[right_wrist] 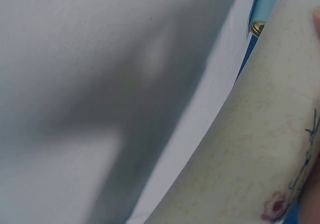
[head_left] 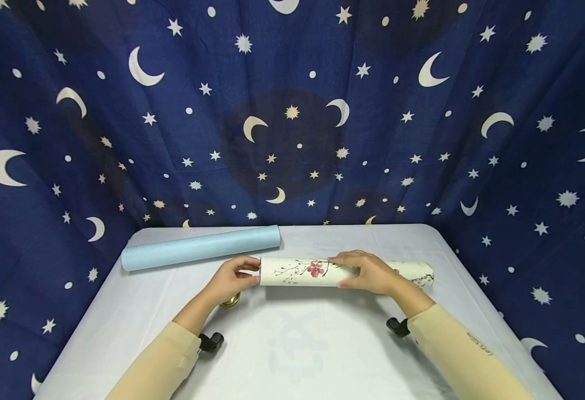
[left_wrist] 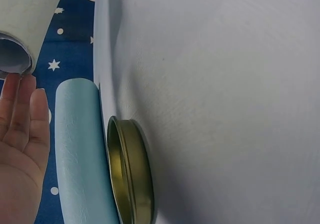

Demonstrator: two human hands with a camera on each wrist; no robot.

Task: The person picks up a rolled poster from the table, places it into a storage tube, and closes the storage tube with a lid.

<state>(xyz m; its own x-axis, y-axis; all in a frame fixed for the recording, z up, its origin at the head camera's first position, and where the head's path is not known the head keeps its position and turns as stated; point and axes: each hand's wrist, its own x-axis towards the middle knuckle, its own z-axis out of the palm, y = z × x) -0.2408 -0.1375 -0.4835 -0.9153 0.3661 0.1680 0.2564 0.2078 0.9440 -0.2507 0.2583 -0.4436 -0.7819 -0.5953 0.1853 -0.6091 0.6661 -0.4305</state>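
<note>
A cream wallpaper roll (head_left: 287,271) with pink blossoms and dark twigs lies crosswise in the head view, raised over the table with a shadow below it. My right hand (head_left: 367,272) grips it right of its middle, thumb at the near side and fingers over the far side. At the roll's left end my left hand (head_left: 229,280) touches the rim with its fingertips. The left wrist view shows these fingers (left_wrist: 20,114) fairly straight beside the hollow end of the roll (left_wrist: 37,13); the thumb is hidden there.
A light blue roll (head_left: 197,248) lies at the back left of the white-covered table (head_left: 292,344). A round brass-coloured lid (left_wrist: 135,169) rests on the table below my left hand. Behind hangs a dark blue cloth (head_left: 292,66) with moons and stars.
</note>
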